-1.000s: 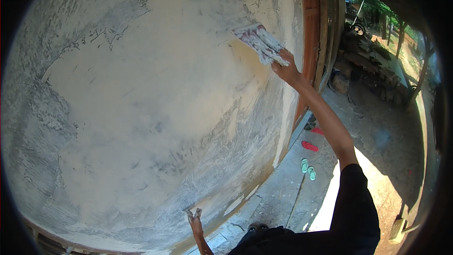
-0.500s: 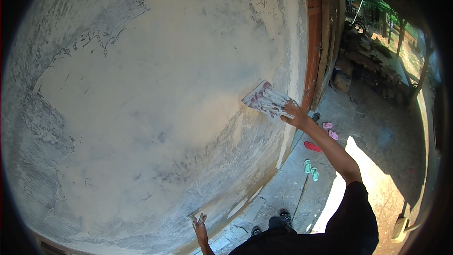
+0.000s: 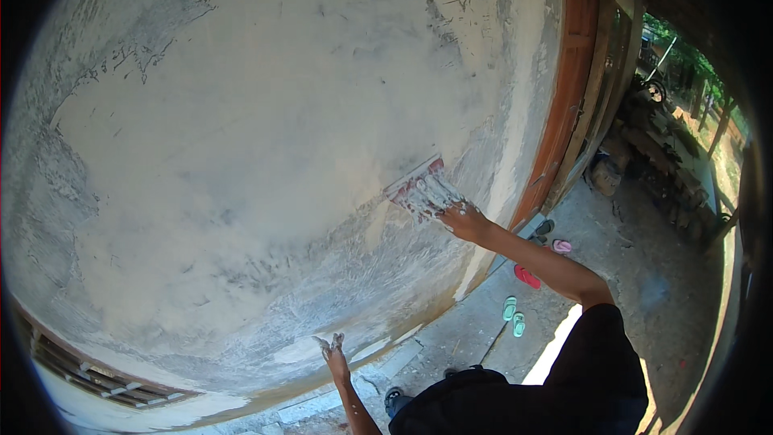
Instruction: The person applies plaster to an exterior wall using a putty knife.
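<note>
My right hand (image 3: pixel 465 221) is closed around the near end of a wide plastering scraper (image 3: pixel 425 191), reddish and caked with wet pale putty. Its broad edge lies against the wall (image 3: pixel 241 113), where a large beige coat covers rougher grey cement. Low down and further left, my left hand (image 3: pixel 335 356) is close to the foot of the wall. Putty smears its fingers, which are spread apart, and I see nothing held in them.
A brown wooden door (image 3: pixel 568 89) stands right of the wall. Green sandals (image 3: pixel 514 316), a red sandal (image 3: pixel 527 276) and a pink sandal (image 3: pixel 561 247) lie on the concrete floor. A slatted wooden opening (image 3: pixel 97 371) is at lower left; a stacked pile (image 3: pixel 668 153) lies far right.
My right hand and the scraper have shifted left and slightly down along the wall. My left hand has risen slightly. The view has turned, bringing the slatted opening into sight.
</note>
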Demonstrator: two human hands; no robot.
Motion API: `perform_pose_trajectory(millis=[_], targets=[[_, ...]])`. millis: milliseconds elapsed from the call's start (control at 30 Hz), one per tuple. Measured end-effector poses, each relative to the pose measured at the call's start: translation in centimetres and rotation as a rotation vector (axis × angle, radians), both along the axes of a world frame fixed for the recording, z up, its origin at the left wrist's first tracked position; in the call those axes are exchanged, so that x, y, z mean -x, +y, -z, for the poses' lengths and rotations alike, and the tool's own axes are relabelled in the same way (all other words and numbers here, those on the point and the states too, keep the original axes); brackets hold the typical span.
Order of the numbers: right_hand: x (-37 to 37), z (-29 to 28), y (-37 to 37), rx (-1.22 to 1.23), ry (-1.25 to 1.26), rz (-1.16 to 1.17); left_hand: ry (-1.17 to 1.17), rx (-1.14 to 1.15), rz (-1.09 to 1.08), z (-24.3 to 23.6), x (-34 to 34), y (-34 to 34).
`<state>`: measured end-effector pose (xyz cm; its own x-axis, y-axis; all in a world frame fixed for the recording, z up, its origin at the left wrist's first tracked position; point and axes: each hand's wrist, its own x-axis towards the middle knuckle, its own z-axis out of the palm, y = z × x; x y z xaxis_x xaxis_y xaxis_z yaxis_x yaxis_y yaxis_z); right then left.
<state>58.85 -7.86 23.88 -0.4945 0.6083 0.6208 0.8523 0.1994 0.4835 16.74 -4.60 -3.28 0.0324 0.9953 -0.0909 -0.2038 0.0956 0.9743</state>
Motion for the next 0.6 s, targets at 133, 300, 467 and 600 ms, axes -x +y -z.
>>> perform_pose_trajectory(millis=[133,300,467,600], targets=[[-0.2,-3.5,-3.6,0.096,-0.090,0.058,-0.079,0.035,0.018,-0.9,-4.2,-0.2],[0.4,-20.0,-1.1,-0.223,0.465,-0.196,-0.010,0.000,-0.012,0.5,-7.5,0.4],[3.5,-25.2,2.2,-0.287,0.429,-0.155,0.200,-0.028,-0.107,2.4,-7.4,0.9],[0.6,-9.5,1.9,0.046,0.151,-0.043,0.162,0.074,0.014,1.7,-9.9,0.8]])
